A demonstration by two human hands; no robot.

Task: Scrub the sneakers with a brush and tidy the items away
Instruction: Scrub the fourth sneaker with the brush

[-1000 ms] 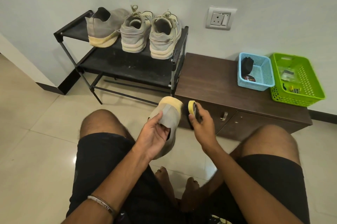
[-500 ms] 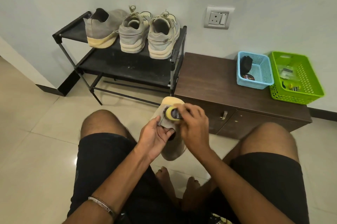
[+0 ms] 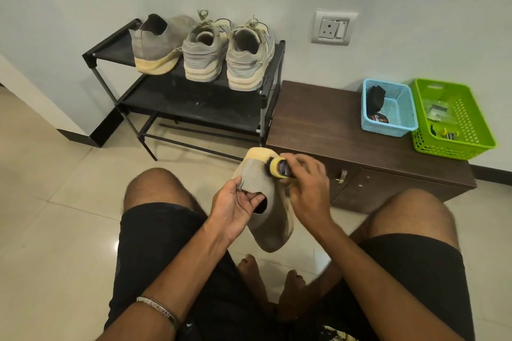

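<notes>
I hold a grey slip-on sneaker (image 3: 273, 218) with a yellowish sole above the floor between my knees, toe pointing away. My left hand (image 3: 235, 206) grips it at the collar, thumb on the upper. My right hand (image 3: 307, 182) grips a small yellow brush (image 3: 277, 167) whose dark bristles press on the upper near the toe. Its matching sneaker (image 3: 155, 46) and a laced grey pair (image 3: 227, 55) stand on the top shelf of the black shoe rack (image 3: 191, 107).
A low dark wooden cabinet (image 3: 318, 124) stands right of the rack, just beyond my hands. On its far right sit a blue basket (image 3: 404, 119) holding dark items and a green basket (image 3: 471, 119) with small items. A wall socket (image 3: 332, 27) is above.
My right hand brought the brush from beside the sneaker onto its upper, then slid it toward the toe. The left hand kept its grip and the sneaker tilted slightly.
</notes>
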